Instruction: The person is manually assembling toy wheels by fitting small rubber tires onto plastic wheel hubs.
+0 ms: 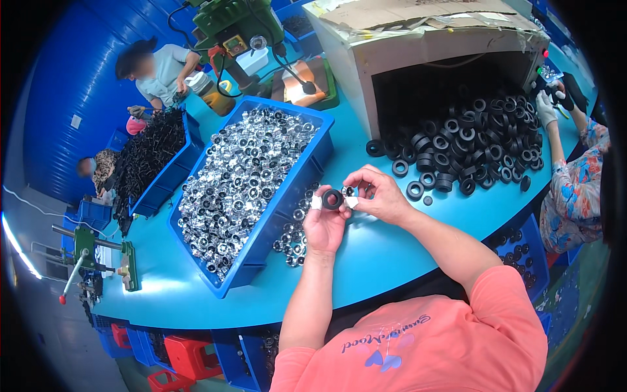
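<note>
My left hand holds a black rubber ring between taped fingertips, above the blue table. My right hand pinches a small shiny metal part right against the ring. Both hands hover just right of a blue bin heaped with silver metal rings. A few loose silver rings lie on the table beside my left wrist.
A cardboard box lies open on its side, spilling black rings. A second blue bin holds black parts. A green machine stands at the back. A gloved co-worker's hand reaches in at right; other people sit far left.
</note>
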Motion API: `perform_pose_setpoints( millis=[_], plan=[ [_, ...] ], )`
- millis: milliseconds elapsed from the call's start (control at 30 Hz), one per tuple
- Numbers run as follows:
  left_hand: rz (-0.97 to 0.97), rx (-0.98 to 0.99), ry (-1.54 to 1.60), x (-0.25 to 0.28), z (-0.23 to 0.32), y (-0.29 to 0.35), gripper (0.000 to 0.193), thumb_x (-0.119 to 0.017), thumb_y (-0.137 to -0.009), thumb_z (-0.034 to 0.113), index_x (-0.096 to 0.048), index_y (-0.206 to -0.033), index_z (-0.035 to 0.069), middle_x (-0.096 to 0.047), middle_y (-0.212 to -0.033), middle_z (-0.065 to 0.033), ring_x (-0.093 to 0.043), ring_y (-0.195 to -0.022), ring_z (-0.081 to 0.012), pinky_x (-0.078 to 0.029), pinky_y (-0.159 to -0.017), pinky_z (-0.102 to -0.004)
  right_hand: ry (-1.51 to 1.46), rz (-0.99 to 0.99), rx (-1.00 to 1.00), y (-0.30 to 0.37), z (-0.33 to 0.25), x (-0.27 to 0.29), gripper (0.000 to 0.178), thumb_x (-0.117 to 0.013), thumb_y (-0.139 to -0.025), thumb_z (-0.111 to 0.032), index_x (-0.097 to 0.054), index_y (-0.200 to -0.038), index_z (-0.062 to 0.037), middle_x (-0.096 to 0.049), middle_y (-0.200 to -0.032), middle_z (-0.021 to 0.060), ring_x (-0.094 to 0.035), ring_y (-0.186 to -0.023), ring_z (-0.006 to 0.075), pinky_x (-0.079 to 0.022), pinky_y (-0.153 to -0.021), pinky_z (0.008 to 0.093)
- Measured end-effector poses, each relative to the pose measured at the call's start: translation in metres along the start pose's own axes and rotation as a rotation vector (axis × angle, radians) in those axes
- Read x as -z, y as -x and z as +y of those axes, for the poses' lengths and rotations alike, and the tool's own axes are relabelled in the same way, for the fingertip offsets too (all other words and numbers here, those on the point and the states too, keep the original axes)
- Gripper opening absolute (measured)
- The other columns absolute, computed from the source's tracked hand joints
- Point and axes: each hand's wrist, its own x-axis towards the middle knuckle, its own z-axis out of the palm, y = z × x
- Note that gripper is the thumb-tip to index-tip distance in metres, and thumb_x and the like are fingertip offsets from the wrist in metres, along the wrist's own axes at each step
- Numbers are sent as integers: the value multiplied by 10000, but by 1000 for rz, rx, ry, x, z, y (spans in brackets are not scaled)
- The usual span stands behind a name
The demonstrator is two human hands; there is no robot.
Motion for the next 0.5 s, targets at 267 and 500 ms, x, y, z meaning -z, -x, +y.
perform_pose_setpoints(
  millis=[267,500],
  plan=[
    [-5,-9,-12,4,-1,0,341,-472,-1083,286,-611,-1327,91,-648,-1049,-50,-629,-954,-241,-530,-800,-396,-44,-38,-14,2,2,-1,370,-886,-795,-205,-741,-1117,-94,-662,-1021,9,-601,-729,70,-522,-686,234],
    [-14,-28,-66,19,-5,-2,343,-489,-1093,292,-589,-1346,83,-670,-1162,-76,-642,-1141,-264,-552,-894,-433,43,-63,88,4,-3,-6,365,-884,-798,-161,-738,-1123,-85,-665,-1006,6,-605,-730,75,-521,-677,236]
  ],
)
